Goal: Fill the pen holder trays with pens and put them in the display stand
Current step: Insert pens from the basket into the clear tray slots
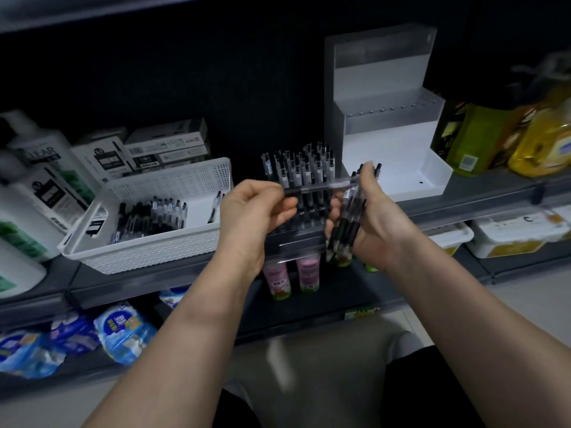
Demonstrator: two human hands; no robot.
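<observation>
Now pinching one pen [321, 187] in left hand [256, 208]. Gripping a bunch of pens [347, 225] in right hand [381, 219].

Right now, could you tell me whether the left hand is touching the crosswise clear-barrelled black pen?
Touching. The head view shows the left hand pinching the clear-barrelled black pen by its dark grip end.
</observation>
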